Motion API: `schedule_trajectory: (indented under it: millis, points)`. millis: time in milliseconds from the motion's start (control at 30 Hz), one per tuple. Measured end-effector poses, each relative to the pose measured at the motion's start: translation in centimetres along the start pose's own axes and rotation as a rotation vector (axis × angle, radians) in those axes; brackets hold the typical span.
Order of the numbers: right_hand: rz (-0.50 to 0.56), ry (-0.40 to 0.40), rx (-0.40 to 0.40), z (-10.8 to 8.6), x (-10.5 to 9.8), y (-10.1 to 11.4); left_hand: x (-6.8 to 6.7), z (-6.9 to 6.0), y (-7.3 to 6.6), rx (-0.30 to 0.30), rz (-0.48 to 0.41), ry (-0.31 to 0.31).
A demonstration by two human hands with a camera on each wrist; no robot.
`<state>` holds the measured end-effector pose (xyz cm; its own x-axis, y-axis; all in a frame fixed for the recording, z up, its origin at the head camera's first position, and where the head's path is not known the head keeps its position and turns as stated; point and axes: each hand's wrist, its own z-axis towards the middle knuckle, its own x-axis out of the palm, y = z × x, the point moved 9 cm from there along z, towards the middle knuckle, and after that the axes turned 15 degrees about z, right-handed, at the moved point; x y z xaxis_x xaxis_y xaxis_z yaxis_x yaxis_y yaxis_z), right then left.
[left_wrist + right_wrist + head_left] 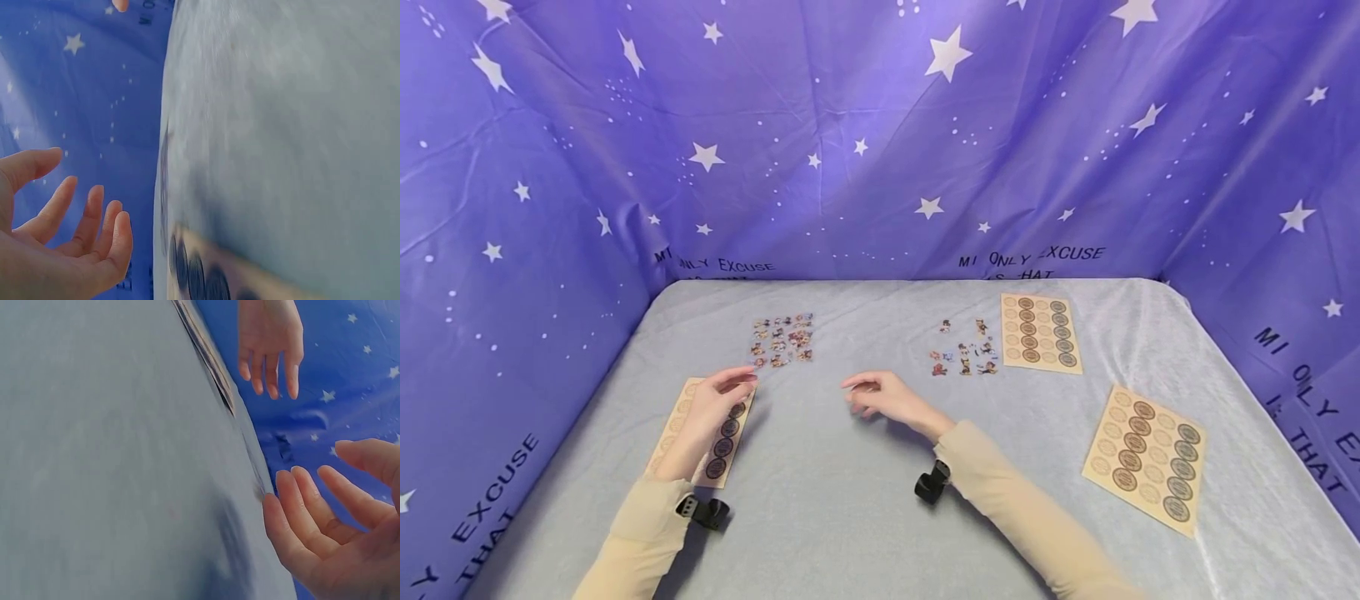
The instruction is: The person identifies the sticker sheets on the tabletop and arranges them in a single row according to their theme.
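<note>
My left hand [709, 410] hovers over a tan sheet [717, 469] printed with rows of round coin-like designs, partly hiding it. Its fingers are loosely bent and hold nothing, as the left wrist view of the hand [75, 240] also shows. To the right, my right hand [889, 398] hangs above the blue-grey cloth, relaxed, with nothing in its fingers; the right wrist view shows that hand [337, 531] with its fingers spread. Beyond the left fingertips lies a group of small colourful cartoon figures [778, 337]. A second, looser group of such figures [966, 358] lies beyond the right hand.
Two more tan sheets with round designs lie on the right, one farther back [1039, 333] and one nearer [1146, 458]. Pale blue-grey cloth [820, 517] covers the table. Purple star-printed curtains [880, 108] enclose its back and sides.
</note>
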<state>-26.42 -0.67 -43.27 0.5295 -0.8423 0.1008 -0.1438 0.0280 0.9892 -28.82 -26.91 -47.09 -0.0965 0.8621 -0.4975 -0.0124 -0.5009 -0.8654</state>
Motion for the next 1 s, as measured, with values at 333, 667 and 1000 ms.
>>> schedule_trajectory:
  millis: [333, 667, 1000]
  points:
    - [-0.057, -0.021, -0.06, -2.4, -4.5, 1.1, 4.0, -0.8, -6.8, 0.127, -0.086, 0.116]
    - [-0.063, -0.095, -0.08, -4.6, -9.0, 1.6, 7.9, -1.1, -10.9, 0.05, -0.04, 0.175]
    - [-0.124, -0.177, -0.065, -6.8, -13.3, 2.2, 12.2, -0.6, -13.8, 0.125, 0.04, 0.25]
